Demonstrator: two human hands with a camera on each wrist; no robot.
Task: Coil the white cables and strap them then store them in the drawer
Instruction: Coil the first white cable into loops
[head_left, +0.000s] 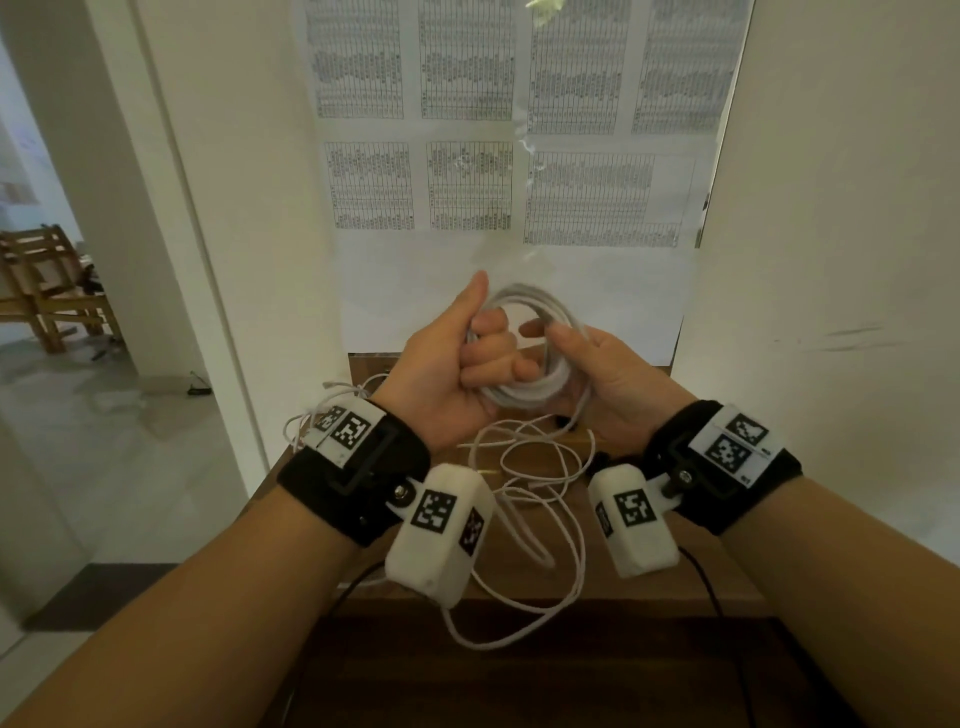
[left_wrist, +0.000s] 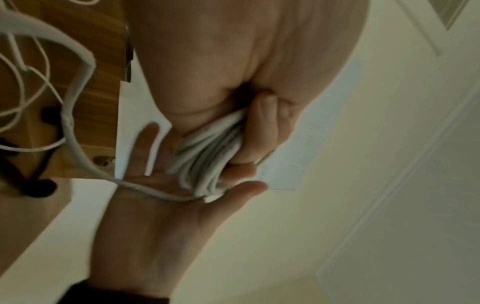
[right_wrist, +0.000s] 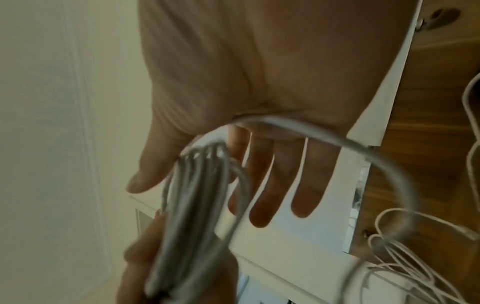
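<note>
A coil of thick white cable (head_left: 540, 389) is held up above the wooden cabinet top (head_left: 649, 587). My left hand (head_left: 483, 358) grips the coil's left side with its fingers curled through the loop and the thumb pointing up; the curled fingers also show on the coil (left_wrist: 207, 156). My right hand (head_left: 576, 358) is at the coil's right side with straight, spread fingers (right_wrist: 265, 185). The cable's loose tail (right_wrist: 298, 129) runs across that palm and hangs down. In the right wrist view the coil (right_wrist: 197, 205) is blurred.
Thin white cables (head_left: 535, 478) lie tangled on the cabinet top under my hands, some hanging over its front edge. Small black pieces (left_wrist: 39, 185) lie among them. Printed sheets (head_left: 467, 171) cover the wall behind. A wooden chair (head_left: 47, 291) stands far left.
</note>
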